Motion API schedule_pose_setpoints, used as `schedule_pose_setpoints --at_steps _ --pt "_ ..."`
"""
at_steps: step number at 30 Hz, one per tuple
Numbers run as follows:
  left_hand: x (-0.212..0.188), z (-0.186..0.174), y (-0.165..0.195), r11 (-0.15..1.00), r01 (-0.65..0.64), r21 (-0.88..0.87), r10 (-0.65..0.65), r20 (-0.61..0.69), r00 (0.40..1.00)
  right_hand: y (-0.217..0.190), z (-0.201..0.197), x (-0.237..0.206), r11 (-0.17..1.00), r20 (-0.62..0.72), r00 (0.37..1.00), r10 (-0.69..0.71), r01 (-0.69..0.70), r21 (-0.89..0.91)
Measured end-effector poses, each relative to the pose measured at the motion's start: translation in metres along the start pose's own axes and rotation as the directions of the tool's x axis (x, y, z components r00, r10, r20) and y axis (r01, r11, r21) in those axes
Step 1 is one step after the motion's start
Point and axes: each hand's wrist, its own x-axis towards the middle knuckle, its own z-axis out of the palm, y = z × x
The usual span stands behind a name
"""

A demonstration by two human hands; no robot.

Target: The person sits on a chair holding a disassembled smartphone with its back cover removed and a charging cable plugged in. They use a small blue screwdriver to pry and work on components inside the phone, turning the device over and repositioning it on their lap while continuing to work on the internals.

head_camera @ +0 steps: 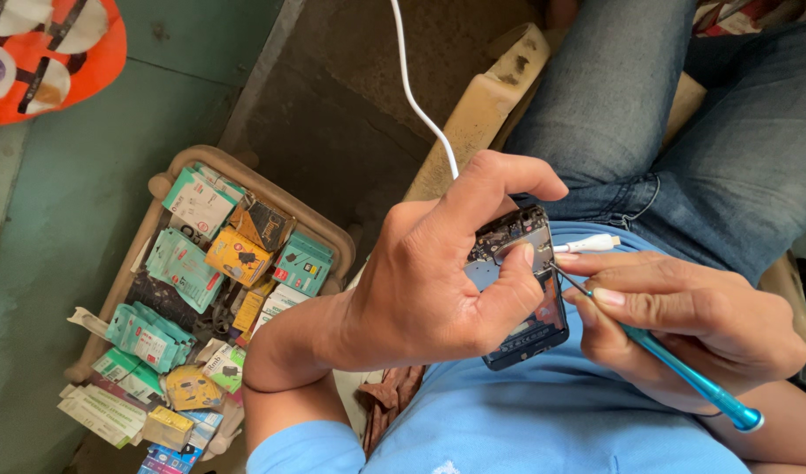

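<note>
My left hand (438, 272) grips an opened smartphone (526, 298) with its back cover off and its circuit parts exposed, thumb pressed on the upper part. My right hand (684, 316) holds a blue-handled screwdriver (693, 377) like a pen, its thin metal tip touching the phone's inner edge near my left thumb. A white cable plug (592, 243) lies just above my right fingers, beside the phone. Both hands hover over my lap and blue shirt.
A beige basket (245, 180) at lower left is packed with several small teal, yellow and white boxes. A white cable (416, 92) runs up from behind my left hand. Jeans-clad legs (666, 114) sit on a worn cushion. An orange patterned object (43, 53) lies top left.
</note>
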Motion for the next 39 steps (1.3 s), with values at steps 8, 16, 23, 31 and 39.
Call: schedule_pose_setpoints --at_steps 8,16,23,31,39 --pt "0.001 0.000 0.001 1.000 0.018 0.008 -0.018 -0.002 1.000 0.001 0.000 0.003 0.996 0.029 0.999 -0.045 0.047 -0.080" --pt "0.007 -0.006 0.004 0.997 0.062 -0.049 -0.061 0.029 0.998 0.002 -0.001 -0.014 0.997 -0.110 0.994 0.022 -0.029 -0.067" --pt "0.006 -0.006 0.002 0.988 0.111 -0.111 -0.109 0.030 0.994 0.006 -0.001 -0.020 0.996 -0.153 0.988 -0.007 -0.007 -0.094" --pt "0.006 -0.005 0.002 0.986 0.108 -0.130 -0.107 0.014 0.994 0.000 -0.007 -0.008 0.991 0.087 0.995 -0.052 0.063 -0.122" --pt "0.007 -0.002 0.004 0.984 0.104 -0.144 -0.103 0.012 0.995 -0.002 -0.001 -0.004 0.985 0.082 0.991 -0.105 0.115 -0.131"
